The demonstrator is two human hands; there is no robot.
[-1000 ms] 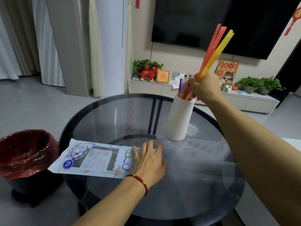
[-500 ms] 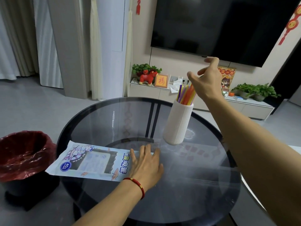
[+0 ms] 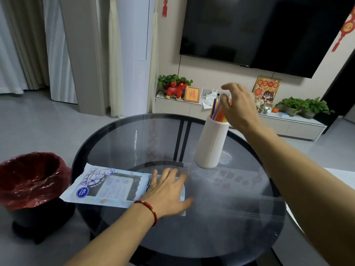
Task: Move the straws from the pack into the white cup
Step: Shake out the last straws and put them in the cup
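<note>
A tall ribbed white cup [image 3: 211, 143] stands upright on the round glass table [image 3: 221, 217], right of centre. Several coloured straws [image 3: 216, 111] stick out of its mouth. My right hand [image 3: 238, 106] hovers just above and to the right of the straw tips with loosely spread fingers, holding nothing. The flat straw pack [image 3: 107, 186], white and blue with a clear window, lies at the table's left edge. My left hand [image 3: 169, 191] rests flat on the pack's right end, fingers straight.
A black bin with a red liner [image 3: 28, 181] stands on the floor left of the table. Behind the table runs a low white cabinet [image 3: 240, 120] with plants and ornaments, under a wall-mounted TV [image 3: 269, 31].
My right hand dropped the red and yellow straws into the cup, let go and opened; it now hovers lower over the straw tips. My left hand stayed on the pack.
</note>
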